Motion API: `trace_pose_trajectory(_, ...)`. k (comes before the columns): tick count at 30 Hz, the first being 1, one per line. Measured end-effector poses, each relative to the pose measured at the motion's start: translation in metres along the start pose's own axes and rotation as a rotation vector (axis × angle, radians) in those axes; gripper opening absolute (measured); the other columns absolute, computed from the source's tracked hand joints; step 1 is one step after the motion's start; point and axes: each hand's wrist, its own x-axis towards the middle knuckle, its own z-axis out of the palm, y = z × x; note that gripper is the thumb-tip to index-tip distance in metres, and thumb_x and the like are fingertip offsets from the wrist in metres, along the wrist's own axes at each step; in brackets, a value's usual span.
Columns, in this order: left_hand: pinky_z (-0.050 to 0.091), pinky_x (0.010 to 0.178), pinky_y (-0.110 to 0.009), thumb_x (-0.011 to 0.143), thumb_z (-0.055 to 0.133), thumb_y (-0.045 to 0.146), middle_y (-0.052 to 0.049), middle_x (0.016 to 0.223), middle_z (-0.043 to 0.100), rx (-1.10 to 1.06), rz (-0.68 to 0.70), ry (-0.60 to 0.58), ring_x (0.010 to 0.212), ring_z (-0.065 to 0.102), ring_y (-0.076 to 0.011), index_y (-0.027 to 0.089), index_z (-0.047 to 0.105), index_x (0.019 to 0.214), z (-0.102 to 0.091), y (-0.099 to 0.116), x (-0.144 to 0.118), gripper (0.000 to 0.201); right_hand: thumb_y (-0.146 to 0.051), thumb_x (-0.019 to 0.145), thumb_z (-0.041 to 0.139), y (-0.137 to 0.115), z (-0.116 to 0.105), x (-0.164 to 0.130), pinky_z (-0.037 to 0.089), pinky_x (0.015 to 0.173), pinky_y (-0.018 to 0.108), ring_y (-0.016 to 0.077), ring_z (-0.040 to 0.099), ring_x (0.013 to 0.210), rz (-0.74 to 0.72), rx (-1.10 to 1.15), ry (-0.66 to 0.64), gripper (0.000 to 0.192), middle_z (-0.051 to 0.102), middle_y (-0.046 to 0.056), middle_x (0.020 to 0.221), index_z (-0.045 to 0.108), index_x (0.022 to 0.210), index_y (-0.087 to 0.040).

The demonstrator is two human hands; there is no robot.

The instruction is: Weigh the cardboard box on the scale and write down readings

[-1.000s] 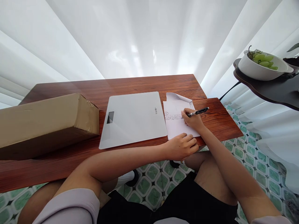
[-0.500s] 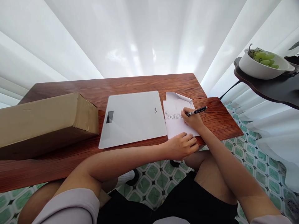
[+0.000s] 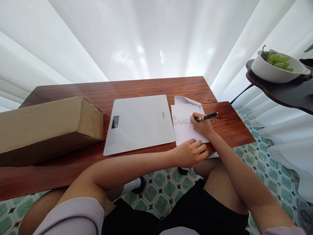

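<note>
My right hand (image 3: 201,125) is closed around a black pen (image 3: 207,116), its tip down on a sheet of white paper (image 3: 188,134) with handwritten lines across its middle. At the far side of the paper a leaf is folded up. Along the near table edge, my left hand (image 3: 190,152) rests by the paper's bottom edge with its fingers bent and slightly apart; nothing shows in it. Just left of the paper lies a flat white bathroom scale (image 3: 141,125) with a dark display.
A long cardboard box (image 3: 49,127) sits on the left of the wooden table (image 3: 156,84). Beyond the table hang white curtains (image 3: 137,39). A dark shelf (image 3: 266,86) at right holds a white bowl (image 3: 274,72) of green grapes (image 3: 277,58). Green tiles cover the floor.
Both hands keep their places, the pen still at the paper. The whole view has shifted very slightly.
</note>
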Motion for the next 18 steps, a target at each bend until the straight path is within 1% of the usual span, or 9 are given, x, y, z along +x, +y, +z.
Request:
trace_pose_trajectory(9,0.045,0.080,-0.039,0.095,0.043,0.017,-0.012,0.107,0.062,0.002,-0.005,-0.031,0.101,0.056,-0.0262,0.012,0.061,0.112,-0.0004,0.0003,0.0003,0.026,-0.032,0.093,0.051,0.0033,0.0019,-0.0008,0.038,0.048,0.029,0.0119,0.045,0.038,0.017,0.029,0.009,0.038,0.044,-0.005,0.045,0.033,0.060,-0.023)
trace_pose_trajectory(15,0.045,0.080,-0.039,0.095,0.043,0.016,-0.011,0.104,0.062,-0.013,-0.006,-0.010,0.101,0.057,-0.0266,0.011,0.061,0.111,0.0007,0.0001,0.0004,0.024,-0.030,0.092,0.052,0.0016,0.0023,-0.0009,0.035,0.045,0.027,0.0119,0.045,0.038,-0.001,0.016,0.011,0.038,0.041,-0.006,0.044,0.032,0.060,-0.023)
trace_pose_trajectory(18,0.044,0.079,-0.039,0.095,0.044,0.017,-0.011,0.104,0.062,-0.021,-0.008,0.000,0.100,0.057,-0.0261,0.012,0.060,0.110,0.0016,0.0002,0.0005,0.023,-0.031,0.092,0.052,0.0006,0.0018,-0.0012,0.036,0.045,0.027,0.0120,0.046,0.037,-0.022,-0.006,0.022,0.039,0.043,-0.006,0.044,0.032,0.060,-0.023)
